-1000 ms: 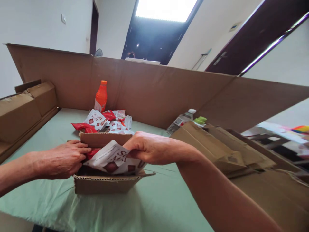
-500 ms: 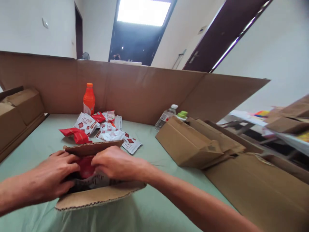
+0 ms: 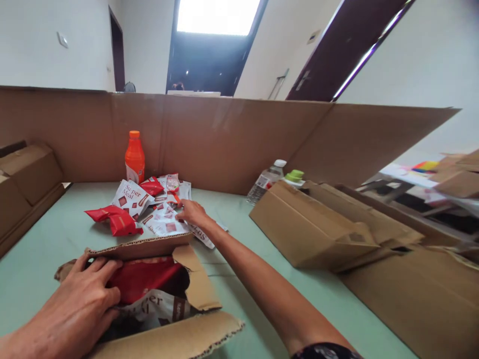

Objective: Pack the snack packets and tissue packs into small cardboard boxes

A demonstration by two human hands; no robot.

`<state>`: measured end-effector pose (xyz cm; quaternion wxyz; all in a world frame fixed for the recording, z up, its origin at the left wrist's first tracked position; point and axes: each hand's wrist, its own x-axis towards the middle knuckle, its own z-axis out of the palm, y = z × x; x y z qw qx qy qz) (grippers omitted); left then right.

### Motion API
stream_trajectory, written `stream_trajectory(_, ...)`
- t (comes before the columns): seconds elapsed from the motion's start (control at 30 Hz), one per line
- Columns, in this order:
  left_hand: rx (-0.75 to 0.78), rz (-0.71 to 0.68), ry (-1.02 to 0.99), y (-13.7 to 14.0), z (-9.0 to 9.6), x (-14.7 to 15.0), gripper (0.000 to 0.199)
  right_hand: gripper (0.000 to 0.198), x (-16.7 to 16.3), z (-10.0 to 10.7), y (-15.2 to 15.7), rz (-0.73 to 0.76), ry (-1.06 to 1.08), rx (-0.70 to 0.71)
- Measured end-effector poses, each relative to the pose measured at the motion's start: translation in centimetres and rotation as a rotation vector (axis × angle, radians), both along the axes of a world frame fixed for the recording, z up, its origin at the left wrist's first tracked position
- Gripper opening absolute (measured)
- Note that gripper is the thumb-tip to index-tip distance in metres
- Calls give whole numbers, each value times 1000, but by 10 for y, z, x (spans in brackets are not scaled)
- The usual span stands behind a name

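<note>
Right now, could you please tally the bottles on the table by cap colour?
Orange cap: 1, the orange bottle
White cap: 1, the clear bottle
Green cap: 1, only the green cap shows behind the flattened boxes
Total: 3

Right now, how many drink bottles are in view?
3: an orange bottle upright by the cardboard wall, a clear water bottle and a green-capped bottle behind the flattened boxes. More may be hidden there.

A tall brown cardboard screen (image 3: 239, 139) stands along the far edge of the pale green cloth-covered surface (image 3: 239, 279). Behind it rise plain white walls (image 3: 33, 60), a dark doorway (image 3: 117, 55), a bright skylight-like window (image 3: 217, 15) and a dark brown door (image 3: 337, 55).
</note>
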<state>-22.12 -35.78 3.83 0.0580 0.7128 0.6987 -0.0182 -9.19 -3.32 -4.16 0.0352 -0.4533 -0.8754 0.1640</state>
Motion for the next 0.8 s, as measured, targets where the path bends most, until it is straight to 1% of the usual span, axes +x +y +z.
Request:
stream_trajectory(0.07, 7, -16, 55, 0, -1, 0, 28, 39, 3, -6, -6, 32, -9, -32)
stream_trajectory(0.13, 31, -24, 89, -1, -5, -1, 33, 40, 7, -7, -14, 66, 2, -54)
stream_trajectory(0.23, 83, -39, 86, 0, -12, -5, 29, 39, 8, -6, -26, 79, 53, -98)
stream_trajectory(0.33, 122, -74, 76, 4, -14, -9, 26, 33, 5, -7, -37, 75, 153, -189)
stream_trajectory(0.43, 94, -80, 99, 8, -10, -10, 28, 32, 5, -8, -46, 68, 291, -297)
stream_trajectory(0.5, 77, -75, 94, 10, -8, -10, 30, 29, 15, -2, -51, 66, 391, -350)
stream_trajectory(0.57, 76, -68, 81, 9, -8, -9, 32, 24, 35, 13, -55, 71, 494, -372)
stream_trajectory(0.63, 87, -64, 74, 7, -10, -8, 32, 22, 63, 35, -61, 87, 606, -360)
stream_trajectory(0.73, 113, -65, 74, 6, -13, -7, 31, 30, 107, 77, -77, 146, 931, -301)
stream_trajectory(0.8, 131, -63, 73, 6, -14, -7, 31, 32, 126, 99, -96, 199, 1160, -221)
